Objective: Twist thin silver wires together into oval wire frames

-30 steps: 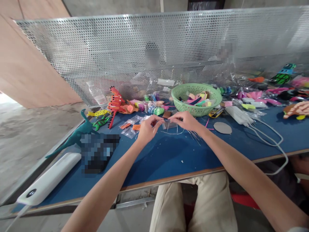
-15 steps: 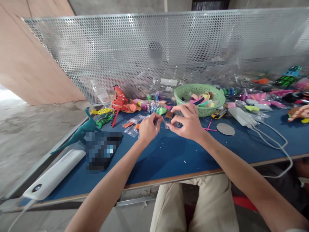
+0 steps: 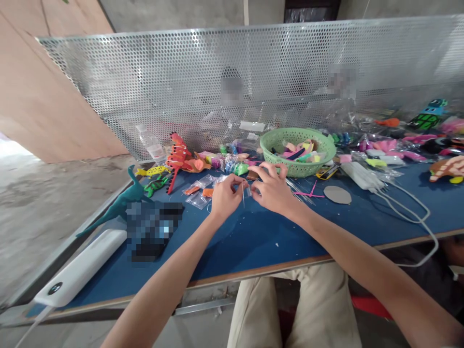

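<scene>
My left hand [image 3: 227, 197] is closed in a pinch above the blue table, its thumb and forefinger on a thin, pale, needle-like stick [image 3: 243, 198] that points downward. Facing it, my right hand [image 3: 271, 189] has thumb and fingertips pinched together close to the left fingertips. A small clear piece [image 3: 249, 192] shows at the right fingertips; its kind is too small to tell. Below and left of my left hand lie clear plastic bags [image 3: 199, 199] with orange pieces [image 3: 208, 193]. Thin metal rods [image 3: 302, 193] and pink sticks [image 3: 313, 194] lie right of my right hand.
Behind my hands stands a green basket [image 3: 299, 169] of coloured pieces. A teal dinosaur [image 3: 125, 198], a phone [image 3: 154, 237] and a white power bank [image 3: 85, 266] are at left. White cables [image 3: 409, 208] trail off the right side. A perforated metal screen [image 3: 181, 82] borders the back.
My right hand has turned, its raised fingers curling down and forward. The thin stick at my left fingertips now shows more plainly. The view has shifted slightly.
</scene>
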`<state>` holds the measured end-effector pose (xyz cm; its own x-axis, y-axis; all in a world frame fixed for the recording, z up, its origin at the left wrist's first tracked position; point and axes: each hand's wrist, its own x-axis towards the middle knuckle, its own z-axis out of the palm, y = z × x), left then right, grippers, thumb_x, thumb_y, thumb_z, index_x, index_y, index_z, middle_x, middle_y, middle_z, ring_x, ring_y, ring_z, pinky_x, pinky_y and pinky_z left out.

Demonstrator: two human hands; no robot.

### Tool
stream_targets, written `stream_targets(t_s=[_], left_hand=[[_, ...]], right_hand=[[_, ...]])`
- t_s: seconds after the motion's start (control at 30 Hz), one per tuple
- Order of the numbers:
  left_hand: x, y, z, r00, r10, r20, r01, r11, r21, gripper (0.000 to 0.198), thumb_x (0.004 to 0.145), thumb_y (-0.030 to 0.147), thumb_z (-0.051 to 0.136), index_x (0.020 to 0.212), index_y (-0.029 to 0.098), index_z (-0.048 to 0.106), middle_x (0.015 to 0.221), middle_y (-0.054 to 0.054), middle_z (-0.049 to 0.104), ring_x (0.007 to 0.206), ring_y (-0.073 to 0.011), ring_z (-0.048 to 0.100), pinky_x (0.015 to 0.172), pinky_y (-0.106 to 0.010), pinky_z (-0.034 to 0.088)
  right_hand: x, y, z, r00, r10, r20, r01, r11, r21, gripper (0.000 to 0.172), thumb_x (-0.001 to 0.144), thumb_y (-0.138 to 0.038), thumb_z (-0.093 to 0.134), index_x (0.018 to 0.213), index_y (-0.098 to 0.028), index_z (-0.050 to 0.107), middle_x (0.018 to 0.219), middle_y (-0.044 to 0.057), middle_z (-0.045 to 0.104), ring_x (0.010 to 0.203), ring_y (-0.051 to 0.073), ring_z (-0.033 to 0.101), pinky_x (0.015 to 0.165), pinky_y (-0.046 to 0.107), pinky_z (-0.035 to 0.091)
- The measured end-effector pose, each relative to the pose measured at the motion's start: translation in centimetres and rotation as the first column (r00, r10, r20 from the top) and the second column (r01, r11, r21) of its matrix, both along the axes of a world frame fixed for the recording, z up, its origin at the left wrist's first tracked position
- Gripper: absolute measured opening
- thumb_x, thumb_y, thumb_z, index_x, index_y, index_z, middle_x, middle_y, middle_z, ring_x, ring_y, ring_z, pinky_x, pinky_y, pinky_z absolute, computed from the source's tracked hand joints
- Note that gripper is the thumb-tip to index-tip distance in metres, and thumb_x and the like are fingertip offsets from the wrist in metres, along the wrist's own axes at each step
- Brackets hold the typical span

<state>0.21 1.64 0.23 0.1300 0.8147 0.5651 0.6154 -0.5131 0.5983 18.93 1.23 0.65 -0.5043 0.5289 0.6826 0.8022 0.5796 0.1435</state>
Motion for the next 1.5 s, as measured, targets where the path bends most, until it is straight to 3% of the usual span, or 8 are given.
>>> stream_targets(t_s=[0.23,0.43,0.7,0.9,1.03,1.17,1.37,1.5], left_hand=[[0.0,0.1,-0.1,0.998,-0.063,0.024,0.063,0.998,-0.029,0.011,0.090,0.028,0.061,0.087,0.020,0.067,0.088,-0.003,0.077,0.064,-0.0164,0.068,0.058,-0.026,0.050],[-0.8,0.3,0.4,0.989,-0.076,-0.129,0.079,0.997,0.019,0.014,0.093,0.030,0.057,0.097,0.022,0.068,0.086,-0.003,0.077,0.059,-0.0158,0.068,0.057,-0.026,0.050],[-1.0,0.4,0.4,0.950,-0.111,-0.293,0.121,0.993,0.017,0.019,0.097,0.033,0.055,0.096,0.021,0.070,0.054,0.003,0.064,0.048,-0.0147,0.061,0.056,-0.025,0.045],[-1.0,0.4,0.4,0.903,-0.116,-0.414,0.158,0.985,0.068,0.021,0.100,0.030,0.051,0.102,0.020,0.069,0.064,-0.001,0.068,0.055,-0.0157,0.063,0.058,-0.026,0.045],[-0.8,0.1,0.2,0.839,-0.057,-0.541,0.162,0.976,0.149,0.021,0.100,0.030,0.050,0.102,0.021,0.070,0.081,-0.005,0.074,0.064,-0.0170,0.066,0.058,-0.026,0.043],[-0.7,0.0,-0.2,0.788,-0.007,-0.615,0.190,0.954,0.233,0.025,0.101,0.033,0.050,0.097,0.020,0.071,0.078,-0.005,0.073,0.066,-0.0171,0.066,0.057,-0.026,0.039],[-0.8,0.2,-0.3,0.815,-0.110,-0.570,0.270,0.941,0.205,0.023,0.100,0.035,0.053,0.102,0.021,0.071,0.081,-0.004,0.071,0.072,-0.0163,0.063,0.064,-0.026,0.042],[-0.9,0.3,-0.2,0.833,-0.184,-0.522,0.304,0.941,0.153,0.022,0.099,0.034,0.054,0.102,0.021,0.072,0.084,-0.004,0.071,0.074,-0.0163,0.063,0.068,-0.027,0.044]], right_hand=[[0.4,0.0,-0.2,0.996,0.054,0.075,-0.058,0.997,0.048,0.022,0.090,-0.013,0.055,0.084,-0.021,0.075,0.137,0.006,0.059,0.129,0.032,0.041,0.107,0.059,0.019],[1.3,0.5,0.4,0.989,0.145,0.042,-0.148,0.985,0.093,0.026,0.092,-0.012,0.054,0.086,-0.025,0.075,0.134,0.001,0.063,0.126,0.031,0.045,0.108,0.059,0.016],[2.0,0.6,1.0,0.989,0.142,0.042,-0.145,0.987,0.072,0.028,0.099,-0.014,0.048,0.100,-0.028,0.072,0.126,-0.001,0.068,0.124,0.026,0.047,0.110,0.055,0.014],[2.8,1.4,1.5,0.980,0.198,-0.025,-0.197,0.980,0.007,0.026,0.102,-0.024,0.050,0.094,-0.031,0.074,0.119,-0.003,0.071,0.120,0.024,0.048,0.107,0.051,0.016],[3.5,2.0,1.6,0.943,0.331,-0.045,-0.334,0.937,-0.104,0.024,0.103,-0.027,0.049,0.098,-0.030,0.073,0.102,-0.003,0.075,0.106,0.020,0.055,0.100,0.043,0.025],[3.7,2.2,1.5,0.914,0.389,-0.113,-0.404,0.891,-0.207,0.026,0.103,-0.029,0.049,0.096,-0.028,0.074,0.091,-0.001,0.075,0.095,0.019,0.057,0.094,0.039,0.027],[3.5,2.6,1.2,0.882,0.316,-0.349,-0.430,0.841,-0.328,0.014,0.096,-0.030,0.063,0.089,-0.027,0.075,0.088,0.000,0.075,0.091,0.020,0.058,0.094,0.039,0.029],[3.2,2.7,1.1,0.801,0.255,-0.542,-0.536,0.709,-0.459,0.018,0.093,-0.033,0.062,0.083,-0.023,0.074,0.085,0.002,0.074,0.084,0.019,0.061,0.082,0.034,0.040]])
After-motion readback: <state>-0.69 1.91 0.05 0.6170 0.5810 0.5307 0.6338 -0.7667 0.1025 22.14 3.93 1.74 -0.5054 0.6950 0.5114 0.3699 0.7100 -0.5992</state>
